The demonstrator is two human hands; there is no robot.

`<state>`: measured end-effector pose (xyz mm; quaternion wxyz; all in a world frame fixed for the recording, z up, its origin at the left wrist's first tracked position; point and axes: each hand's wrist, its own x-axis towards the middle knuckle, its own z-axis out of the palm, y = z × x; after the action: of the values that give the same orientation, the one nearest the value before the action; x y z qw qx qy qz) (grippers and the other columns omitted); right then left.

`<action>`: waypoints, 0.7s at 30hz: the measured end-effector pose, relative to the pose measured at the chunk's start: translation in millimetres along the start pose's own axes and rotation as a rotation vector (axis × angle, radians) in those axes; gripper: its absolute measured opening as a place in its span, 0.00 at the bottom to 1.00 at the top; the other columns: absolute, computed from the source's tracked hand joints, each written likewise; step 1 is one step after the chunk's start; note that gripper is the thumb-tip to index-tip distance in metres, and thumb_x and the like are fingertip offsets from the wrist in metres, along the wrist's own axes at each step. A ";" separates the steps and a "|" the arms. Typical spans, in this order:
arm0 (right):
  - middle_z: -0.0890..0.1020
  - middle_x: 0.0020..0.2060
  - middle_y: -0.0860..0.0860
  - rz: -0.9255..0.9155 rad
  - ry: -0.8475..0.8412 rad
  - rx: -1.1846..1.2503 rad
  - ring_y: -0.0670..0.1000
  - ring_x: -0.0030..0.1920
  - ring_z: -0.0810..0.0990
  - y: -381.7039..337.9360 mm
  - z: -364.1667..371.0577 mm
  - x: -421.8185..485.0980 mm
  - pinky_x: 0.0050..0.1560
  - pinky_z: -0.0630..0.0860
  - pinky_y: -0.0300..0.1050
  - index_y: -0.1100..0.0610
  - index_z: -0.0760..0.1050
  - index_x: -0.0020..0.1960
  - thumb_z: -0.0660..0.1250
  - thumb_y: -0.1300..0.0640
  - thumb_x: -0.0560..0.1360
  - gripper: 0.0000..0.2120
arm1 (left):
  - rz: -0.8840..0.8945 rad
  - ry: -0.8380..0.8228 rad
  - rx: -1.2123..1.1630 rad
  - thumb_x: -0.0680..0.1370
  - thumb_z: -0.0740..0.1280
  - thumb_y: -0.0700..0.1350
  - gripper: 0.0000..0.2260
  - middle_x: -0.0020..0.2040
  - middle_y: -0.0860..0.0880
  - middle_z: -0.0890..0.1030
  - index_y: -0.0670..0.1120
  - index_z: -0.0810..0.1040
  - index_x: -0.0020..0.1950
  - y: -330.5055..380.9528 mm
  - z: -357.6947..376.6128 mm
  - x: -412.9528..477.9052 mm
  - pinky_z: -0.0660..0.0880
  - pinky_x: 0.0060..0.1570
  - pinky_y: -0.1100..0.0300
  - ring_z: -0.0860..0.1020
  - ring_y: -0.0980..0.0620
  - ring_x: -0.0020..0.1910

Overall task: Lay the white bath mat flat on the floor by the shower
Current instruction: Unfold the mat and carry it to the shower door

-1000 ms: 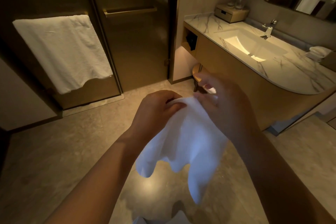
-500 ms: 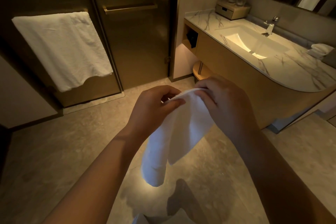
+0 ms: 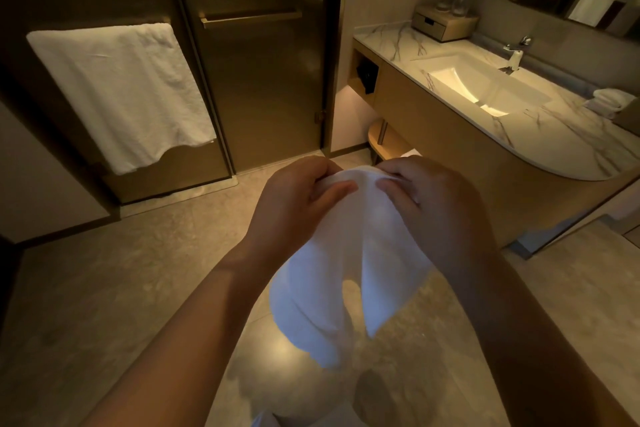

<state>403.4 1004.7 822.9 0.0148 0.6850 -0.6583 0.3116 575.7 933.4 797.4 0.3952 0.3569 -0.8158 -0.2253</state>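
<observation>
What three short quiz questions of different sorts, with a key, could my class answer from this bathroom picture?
1. True or false: the white bath mat already lies flat on the floor.
2. Multiple choice: the mat's top edge is held by A) the left hand alone, B) the right hand alone, C) both hands.
3. Fill in: the white towel hangs on the glass door to the ___ of the mat.

Key
1. False: it hangs bunched from the hands, above the floor.
2. C.
3. Left.
</observation>
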 end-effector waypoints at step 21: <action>0.79 0.47 0.43 0.054 -0.024 0.096 0.41 0.45 0.75 5.0 -2.7 -2.5 0.42 0.68 0.34 0.50 0.76 0.59 0.65 0.52 0.76 0.12 | 0.094 -0.033 0.107 0.76 0.65 0.51 0.05 0.38 0.57 0.73 0.50 0.77 0.44 2.9 -9.1 5.0 0.64 0.37 0.74 0.71 0.62 0.38</action>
<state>397.9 1007.4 822.1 -0.0344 0.6707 -0.6608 0.3350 579.7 930.7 807.1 0.3722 0.3351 -0.8490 -0.1686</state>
